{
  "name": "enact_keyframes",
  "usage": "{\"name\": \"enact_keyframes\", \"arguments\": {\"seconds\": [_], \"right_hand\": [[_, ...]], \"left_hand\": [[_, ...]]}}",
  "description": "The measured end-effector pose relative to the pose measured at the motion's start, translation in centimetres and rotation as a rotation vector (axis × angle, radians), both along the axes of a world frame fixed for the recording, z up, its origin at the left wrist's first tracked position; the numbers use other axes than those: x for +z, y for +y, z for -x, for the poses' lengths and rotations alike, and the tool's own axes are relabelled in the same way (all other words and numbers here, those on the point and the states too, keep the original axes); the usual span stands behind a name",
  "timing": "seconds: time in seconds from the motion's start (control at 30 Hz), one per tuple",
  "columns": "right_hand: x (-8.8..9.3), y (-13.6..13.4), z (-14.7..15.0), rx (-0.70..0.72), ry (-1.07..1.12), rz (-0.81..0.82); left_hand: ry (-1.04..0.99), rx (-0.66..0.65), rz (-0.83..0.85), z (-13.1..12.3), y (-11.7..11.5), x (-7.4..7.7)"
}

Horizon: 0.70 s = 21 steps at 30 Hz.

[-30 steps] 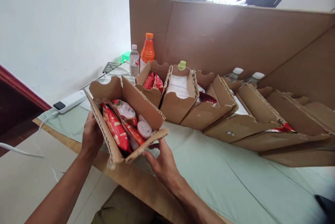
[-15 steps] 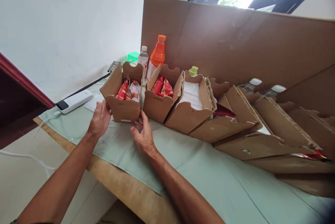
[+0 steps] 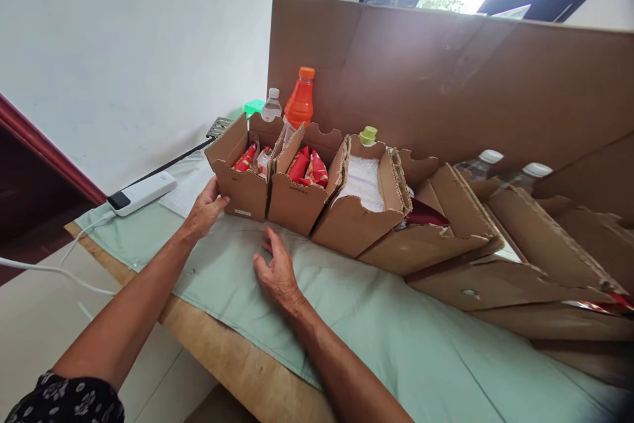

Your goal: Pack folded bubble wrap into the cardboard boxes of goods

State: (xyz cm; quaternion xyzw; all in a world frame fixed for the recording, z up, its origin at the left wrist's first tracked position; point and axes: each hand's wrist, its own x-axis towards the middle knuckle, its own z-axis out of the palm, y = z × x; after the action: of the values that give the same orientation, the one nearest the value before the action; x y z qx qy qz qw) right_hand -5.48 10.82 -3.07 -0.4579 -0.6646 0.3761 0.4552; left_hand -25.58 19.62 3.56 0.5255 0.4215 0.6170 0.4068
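My left hand (image 3: 207, 209) rests against the lower left front of the leftmost cardboard box (image 3: 244, 195), its fingers stretched out and not wrapped round it. Inside that open-topped box lie red packets (image 3: 246, 159) and a clear-and-white wrapped item (image 3: 264, 159). Just in front of the row, my right hand (image 3: 278, 271) hovers at the cloth with fingers apart, holding nothing. A second cardboard box (image 3: 294, 204) with red packets (image 3: 311, 167) stands close beside the first. To its right a third box (image 3: 356, 228) holds white bubble-wrapped stuff (image 3: 363, 179).
More cardboard boxes (image 3: 426, 248) continue rightward on the green cloth (image 3: 356, 317). Behind them stand an orange bottle (image 3: 300, 101), a clear bottle (image 3: 272, 106) and a tall cardboard panel (image 3: 421, 80). A white device (image 3: 143, 192) with a cable lies at left, near the wooden table edge (image 3: 238, 363).
The leftmost box has shifted right and back, up against the second box. My left hand moved along with it. My right hand has come away from the box's front corner.
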Motion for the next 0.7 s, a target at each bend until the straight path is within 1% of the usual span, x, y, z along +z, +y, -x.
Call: {"name": "enact_keyframes", "arguments": {"seconds": [0.1,0.27,0.37,0.47,0.57,0.63,0.7], "right_hand": [[-0.1,0.1,0.1,-0.008,-0.012,-0.008],[-0.1,0.3,0.0,-0.002,-0.026,0.000],[0.0,0.3,0.0,0.008,-0.044,0.010],[0.0,0.3,0.0,0.021,-0.083,0.001],[0.0,0.5,-0.1,0.038,-0.143,-0.026],[0.2,0.7,0.1,0.045,-0.200,-0.048],[0.6,0.8,0.4,0.060,-0.272,-0.078]], "left_hand": [[-0.003,0.053,0.021,-0.2,0.7,-0.5],[0.033,0.138,0.068,-1.3,-0.3,-2.7],[0.088,0.159,0.080,-2.0,-0.6,-3.7],[0.162,0.164,0.070,-2.5,-0.1,-4.0],[0.244,0.217,0.082,-2.7,0.3,-4.0],[0.302,0.264,0.108,-2.9,-0.1,-4.2],[0.376,0.288,0.132,-3.1,-1.8,-4.6]]}}
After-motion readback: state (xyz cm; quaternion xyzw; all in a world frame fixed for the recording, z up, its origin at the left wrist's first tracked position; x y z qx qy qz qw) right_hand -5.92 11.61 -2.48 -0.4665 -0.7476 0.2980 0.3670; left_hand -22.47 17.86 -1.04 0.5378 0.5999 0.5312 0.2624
